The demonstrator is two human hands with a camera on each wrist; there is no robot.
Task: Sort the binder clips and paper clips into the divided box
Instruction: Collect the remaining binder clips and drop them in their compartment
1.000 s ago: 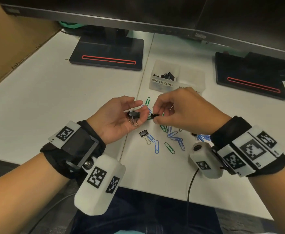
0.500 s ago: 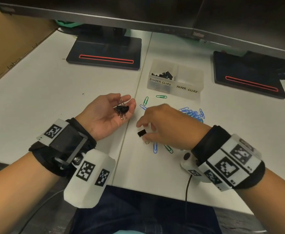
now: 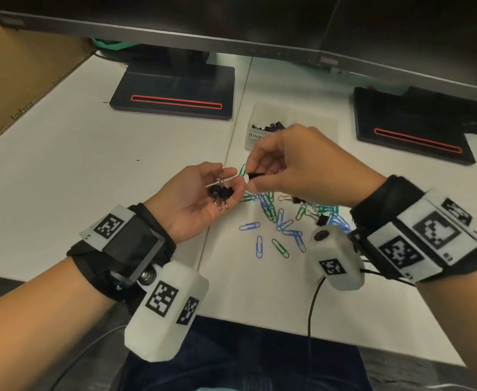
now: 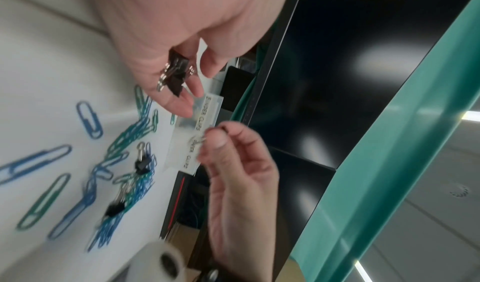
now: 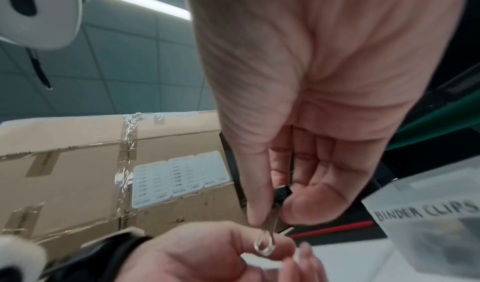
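My left hand [image 3: 203, 196] is palm up over the table, its cupped fingers curled round a few black binder clips [image 3: 221, 191]; the left wrist view shows these clips [image 4: 176, 75] between thumb and fingers. My right hand [image 3: 288, 170] pinches one black binder clip [image 3: 253, 176] just off the left fingertips. Its wire handle [image 5: 265, 243] hangs over the left hand. The clear divided box [image 3: 253, 136] stands behind the right hand, partly hidden, with black clips in its left compartment. Blue and green paper clips [image 3: 277, 221] lie scattered below the hands.
Two loose binder clips [image 3: 322, 220] lie among the paper clips on the right. Two monitor bases [image 3: 175, 97] stand at the back under the screens. A cardboard box [image 5: 103, 173] is to the left. A black cable [image 3: 312, 306] crosses the table's front edge.
My right hand was down on the table over a binder clip; it has risen with the clip to the left hand's fingertips. The left hand still carries its clips.
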